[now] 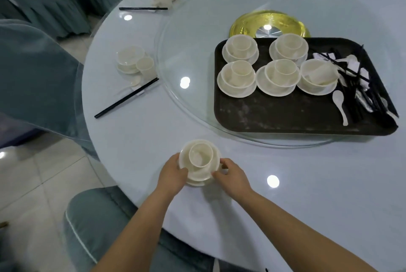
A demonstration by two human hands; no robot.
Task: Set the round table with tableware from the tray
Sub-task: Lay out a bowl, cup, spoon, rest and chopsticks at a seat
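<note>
Now | both hands' grip: left hand [173, 171], right hand [230, 175] clasp bowl stack [198, 159] | near table edge [131, 194]

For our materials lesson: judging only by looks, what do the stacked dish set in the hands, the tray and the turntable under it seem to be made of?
Dish set: cream, slightly translucent with a soft gloss; could be glazed ceramic or melamine, the look leaves it open.
Tray: dark brown, matte, scuffed with pale marks; probably plastic.
Turntable: clear with a bright edge and reflected lights, likely glass.

Restaurant banquet room: round table [136, 131] with glass turntable [186, 100], covered chairs [33, 69].
</note>
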